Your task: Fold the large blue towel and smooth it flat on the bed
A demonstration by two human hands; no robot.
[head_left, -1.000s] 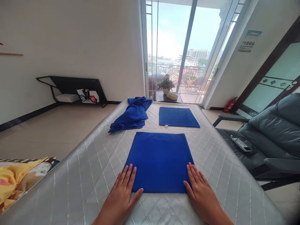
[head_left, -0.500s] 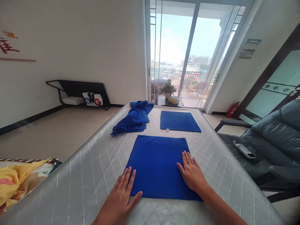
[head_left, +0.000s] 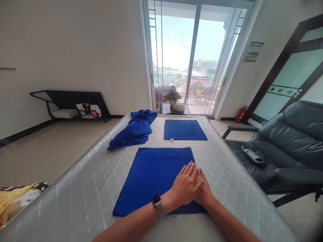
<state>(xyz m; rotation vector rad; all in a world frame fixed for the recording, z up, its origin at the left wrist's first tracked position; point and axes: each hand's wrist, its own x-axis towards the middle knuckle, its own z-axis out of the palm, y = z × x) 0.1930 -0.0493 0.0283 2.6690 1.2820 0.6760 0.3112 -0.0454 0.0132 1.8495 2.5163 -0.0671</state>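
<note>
A blue cloth (head_left: 148, 178) lies flat and square in front of me on the silver quilted cover (head_left: 88, 188). At its right edge, my left hand (head_left: 185, 185) rests palm down, fingers stretched out, overlapping my right hand (head_left: 205, 191). My right hand also lies flat there, its fingers extended and partly hidden under the left. Neither hand grips anything. Farther off, a second flat blue cloth (head_left: 185, 129) with a small white tag lies to the right. Crumpled blue cloths (head_left: 133, 131) are heaped at the far left. A smartwatch (head_left: 156, 200) is on my left wrist.
Right of the covered surface stands a grey armchair (head_left: 290, 141) with a white power strip (head_left: 253, 155) on its seat. A small dark table (head_left: 164, 109) with a potted plant (head_left: 172, 95) stands beyond the far edge. Patterned bedding (head_left: 20, 201) shows at lower left.
My left hand has moved from the cloth's left edge across to the right, onto my right hand. The right hand stays at the right edge. The view has shifted slightly.
</note>
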